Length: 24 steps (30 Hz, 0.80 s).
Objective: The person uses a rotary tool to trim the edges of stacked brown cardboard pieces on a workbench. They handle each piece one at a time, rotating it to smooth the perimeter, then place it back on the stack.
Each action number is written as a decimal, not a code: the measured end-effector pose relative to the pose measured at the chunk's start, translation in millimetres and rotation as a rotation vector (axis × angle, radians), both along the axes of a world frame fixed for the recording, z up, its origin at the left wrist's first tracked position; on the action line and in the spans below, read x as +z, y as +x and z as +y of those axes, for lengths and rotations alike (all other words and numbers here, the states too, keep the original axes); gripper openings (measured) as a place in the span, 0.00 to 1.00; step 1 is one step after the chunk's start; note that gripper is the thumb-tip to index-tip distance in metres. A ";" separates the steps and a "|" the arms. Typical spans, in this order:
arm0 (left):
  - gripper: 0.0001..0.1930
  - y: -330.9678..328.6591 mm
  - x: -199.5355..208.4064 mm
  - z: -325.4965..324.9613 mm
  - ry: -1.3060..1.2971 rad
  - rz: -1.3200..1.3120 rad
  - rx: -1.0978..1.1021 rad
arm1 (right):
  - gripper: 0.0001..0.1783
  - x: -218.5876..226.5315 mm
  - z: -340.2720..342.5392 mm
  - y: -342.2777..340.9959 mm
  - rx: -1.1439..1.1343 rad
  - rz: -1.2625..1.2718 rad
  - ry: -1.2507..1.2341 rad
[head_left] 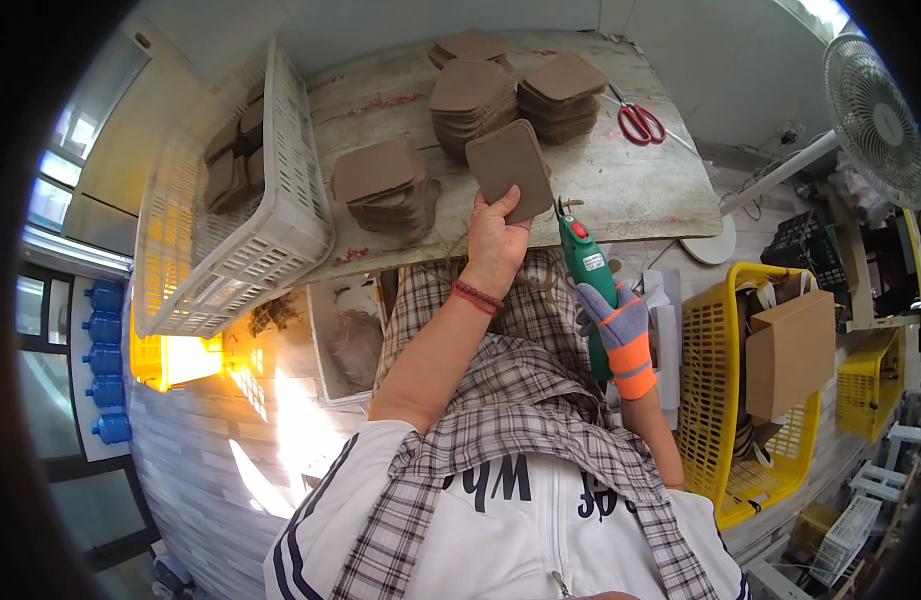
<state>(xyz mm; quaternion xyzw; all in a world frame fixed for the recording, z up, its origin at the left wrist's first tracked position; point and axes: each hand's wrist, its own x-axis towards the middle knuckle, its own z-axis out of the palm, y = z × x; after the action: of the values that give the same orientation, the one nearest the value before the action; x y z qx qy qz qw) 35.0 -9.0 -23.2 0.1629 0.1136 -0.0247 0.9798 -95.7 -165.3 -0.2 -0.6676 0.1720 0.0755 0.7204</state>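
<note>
My bare left hand (497, 243) pinches the lower end of a flat brown rounded-corner piece (511, 165), thumb on top, above the table's front edge. In my right hand (621, 328), which wears a grey and orange glove, is a green power cutter (587, 258) with a red button and a small metal tip. That tip points up, close to the right edge of the piece. Behind and to the left, on the worn table (671, 195), stand brown stacks of similar pieces: a left stack (383, 172), a middle stack (469, 88) and a right stack (561, 78).
Red-handled scissors (641, 122) lie at the table's right. A white crate (299, 200) at the left holds more brown pieces. A yellow basket (709, 400) with a cardboard box (791, 355) stands right of me, beyond it a fan (881, 120). A bin (326, 350) with trimmings sits below the table.
</note>
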 end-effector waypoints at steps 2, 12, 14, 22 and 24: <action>0.20 0.0 -5.1 -2.1 0.000 -0.016 -0.012 | 0.21 -3.2 0.1 0.5 -0.009 -0.003 0.005; 0.22 -25.1 -3.3 -16.7 0.098 -0.030 -0.137 | 0.16 17.2 1.2 5.4 -0.088 -0.038 -0.017; 0.21 -30.6 -3.3 -18.9 0.112 -0.052 -0.175 | 0.16 18.7 -0.4 7.9 -0.097 -0.053 -0.011; 0.22 -38.6 -23.7 -17.0 0.099 -0.178 -0.260 | 0.16 23.3 -10.2 14.6 -0.120 -0.090 -0.065; 0.23 -39.1 -27.1 -10.4 0.164 -0.162 -0.280 | 0.16 28.5 -12.1 12.9 -0.118 -0.060 -0.088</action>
<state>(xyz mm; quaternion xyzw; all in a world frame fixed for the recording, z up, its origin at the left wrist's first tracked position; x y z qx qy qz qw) -4.1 -19.4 -50.3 0.2578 0.0124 -0.1386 0.9561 -82.8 -177.4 28.3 -0.6893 0.1928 0.0051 0.6984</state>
